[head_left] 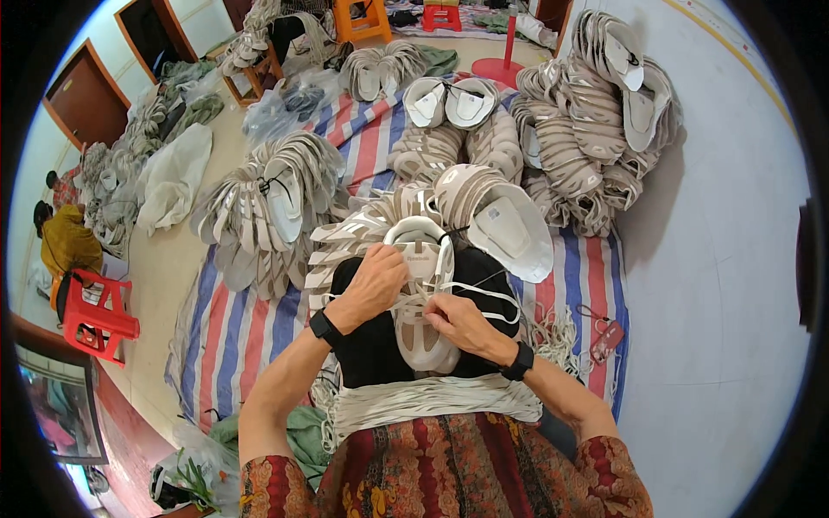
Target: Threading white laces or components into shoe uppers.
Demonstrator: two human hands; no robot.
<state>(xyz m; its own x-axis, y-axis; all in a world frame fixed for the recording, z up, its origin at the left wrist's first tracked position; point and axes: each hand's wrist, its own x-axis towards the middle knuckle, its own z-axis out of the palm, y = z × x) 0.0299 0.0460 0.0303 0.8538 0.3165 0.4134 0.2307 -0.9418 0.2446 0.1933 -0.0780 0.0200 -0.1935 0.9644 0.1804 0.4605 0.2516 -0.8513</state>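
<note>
A beige and white shoe upper (423, 338) lies on my black-clad lap, toe toward me, its tongue and collar away from me. My left hand (373, 283) is closed on the left edge of this upper, beside the tongue; its fingertips are partly hidden. Over the lacing area my right hand (466, 326) pinches a white shoelace (496, 315), which loops out to the right. Just beyond, a nested stack of uppers (509, 226) leans to the right, bound with a black tie. A thick bundle of white laces (432, 406) lies across my lap.
Tied bundles of uppers stand left (281, 203), far center (466, 104) and right (596, 121) on a striped sheet (233, 332). Loose laces (557, 337) and a red phone-like object (607, 341) lie right. A red stool (99, 315) and another person (69, 242) are far left.
</note>
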